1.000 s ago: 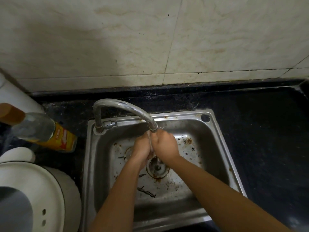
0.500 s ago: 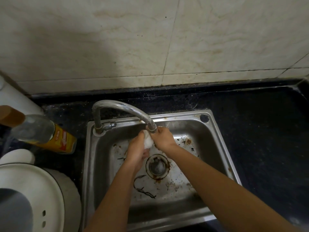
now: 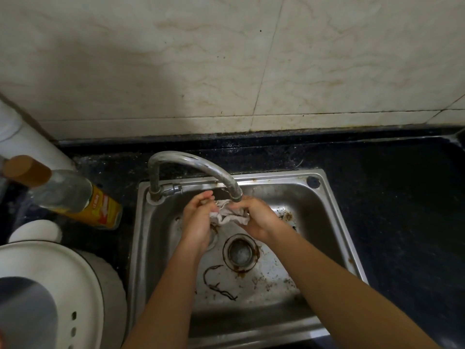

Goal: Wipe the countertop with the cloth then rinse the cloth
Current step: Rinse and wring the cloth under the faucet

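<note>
A crumpled white cloth [image 3: 230, 216] hangs between both hands just under the spout of the curved steel tap [image 3: 196, 165], above the steel sink [image 3: 334, 212]. My left hand [image 3: 197, 220] grips the cloth's left end with curled fingers. My right hand [image 3: 256, 219] grips its right end. The cloth is stretched and bunched between them. I cannot tell whether water runs from the spout. The black countertop [image 3: 402, 197] lies to the right of the sink.
The sink floor is stained, with a drain [image 3: 240, 251] and a dark string-like scrap [image 3: 217, 280]. A clear bottle with a yellow label [image 3: 73, 197] leans at the left. A white lidded appliance [image 3: 55, 293] fills the lower left. Tiled wall stands behind.
The hands have moved apart, and the cloth, earlier hidden between them, now shows spread out under the spout. The hands sit slightly higher, nearer the spout.
</note>
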`<act>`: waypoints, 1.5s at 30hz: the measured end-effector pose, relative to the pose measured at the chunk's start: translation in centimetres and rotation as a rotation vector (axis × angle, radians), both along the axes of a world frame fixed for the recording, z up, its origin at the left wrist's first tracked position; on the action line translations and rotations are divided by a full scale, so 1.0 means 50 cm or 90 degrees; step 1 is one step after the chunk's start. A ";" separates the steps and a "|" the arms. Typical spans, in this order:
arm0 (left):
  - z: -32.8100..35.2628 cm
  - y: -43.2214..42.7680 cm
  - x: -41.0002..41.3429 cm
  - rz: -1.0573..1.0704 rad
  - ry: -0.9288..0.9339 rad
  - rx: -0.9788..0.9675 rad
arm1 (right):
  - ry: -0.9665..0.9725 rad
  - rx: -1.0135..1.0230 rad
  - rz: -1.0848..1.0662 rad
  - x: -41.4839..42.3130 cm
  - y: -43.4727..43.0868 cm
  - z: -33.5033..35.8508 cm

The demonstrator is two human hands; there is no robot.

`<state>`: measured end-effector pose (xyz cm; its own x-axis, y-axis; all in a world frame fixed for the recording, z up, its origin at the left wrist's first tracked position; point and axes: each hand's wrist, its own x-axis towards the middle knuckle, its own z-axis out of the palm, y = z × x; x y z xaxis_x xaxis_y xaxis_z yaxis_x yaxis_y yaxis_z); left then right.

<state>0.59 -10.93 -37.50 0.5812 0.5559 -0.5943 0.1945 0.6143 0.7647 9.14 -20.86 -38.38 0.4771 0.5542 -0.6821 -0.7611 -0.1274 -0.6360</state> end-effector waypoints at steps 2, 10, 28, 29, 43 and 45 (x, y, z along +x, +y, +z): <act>0.001 0.002 0.000 -0.005 -0.006 -0.008 | -0.001 -0.013 0.036 0.001 -0.008 0.004; -0.006 -0.019 0.003 -0.069 -0.001 0.039 | -0.027 -0.026 -0.058 0.006 -0.009 0.014; -0.022 -0.012 0.006 -0.095 0.127 0.240 | -0.354 -0.167 0.178 -0.026 -0.015 0.031; -0.021 -0.013 0.006 -0.101 0.130 0.238 | -0.399 -0.206 0.214 -0.028 -0.009 0.034; -0.017 -0.004 0.007 -0.041 0.105 0.118 | -0.288 -0.123 0.189 -0.031 -0.016 0.013; -0.013 0.005 0.005 -0.043 0.079 0.070 | -0.312 -0.132 0.159 -0.030 -0.019 0.013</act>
